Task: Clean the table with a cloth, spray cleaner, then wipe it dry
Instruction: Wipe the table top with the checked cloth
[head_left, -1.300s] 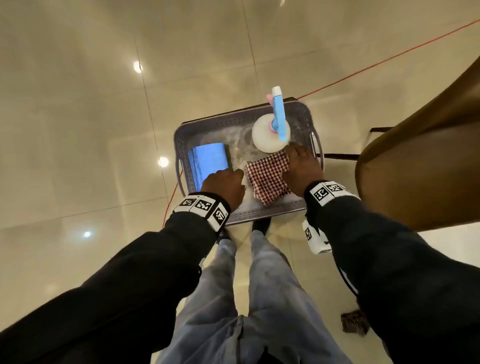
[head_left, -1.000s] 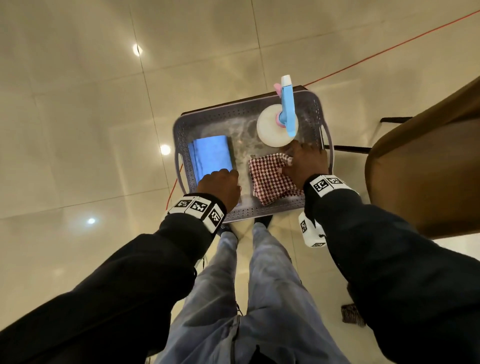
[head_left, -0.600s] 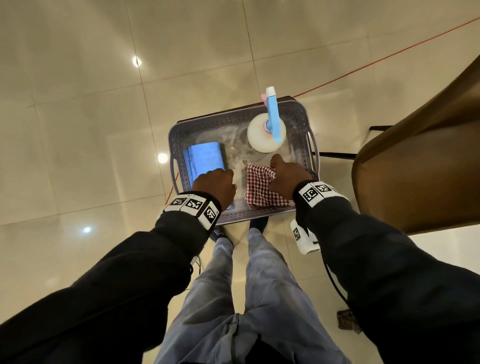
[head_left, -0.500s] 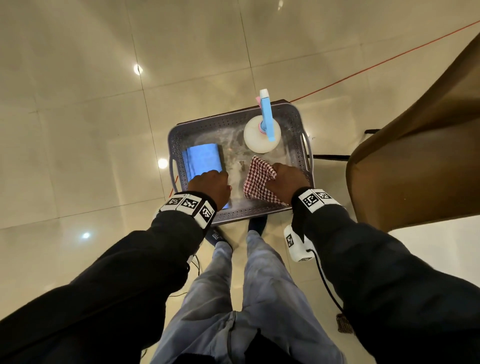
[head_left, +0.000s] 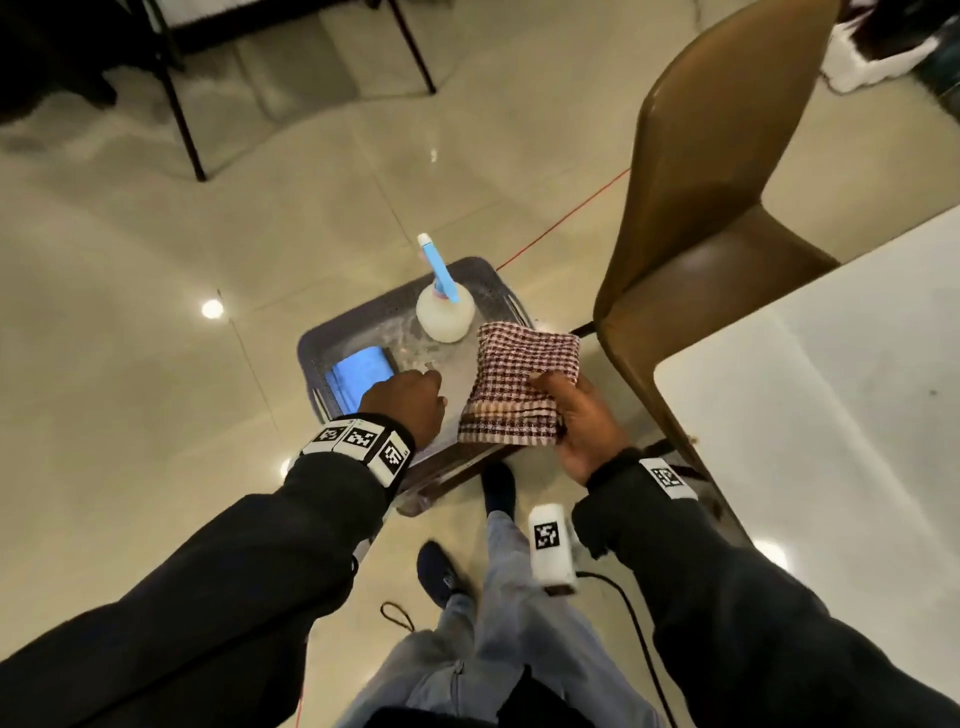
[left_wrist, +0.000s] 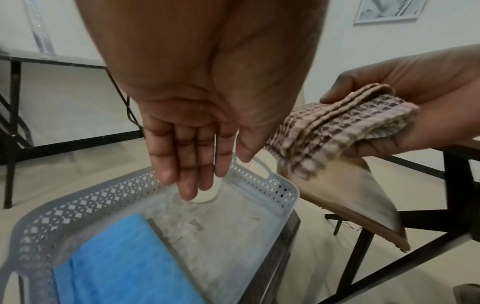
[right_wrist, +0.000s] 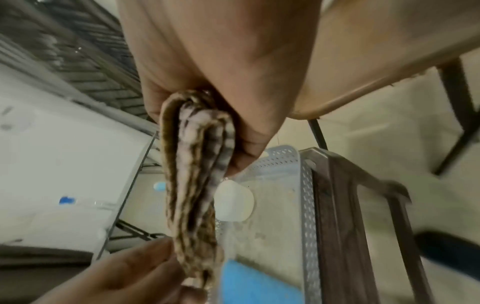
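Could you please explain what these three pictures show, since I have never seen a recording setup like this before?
There is no machine here: a person wears one camera on the head and one on each wrist. The head view looks down at both arms. The right hand grips a folded checked cloth, lifted above a grey basket. The left hand hangs open over the basket, holding nothing. Inside the basket lie a blue cloth and a white spray bottle with a blue nozzle. A brown chair and the white table stand to the right. Each wrist view looks along its own hand.
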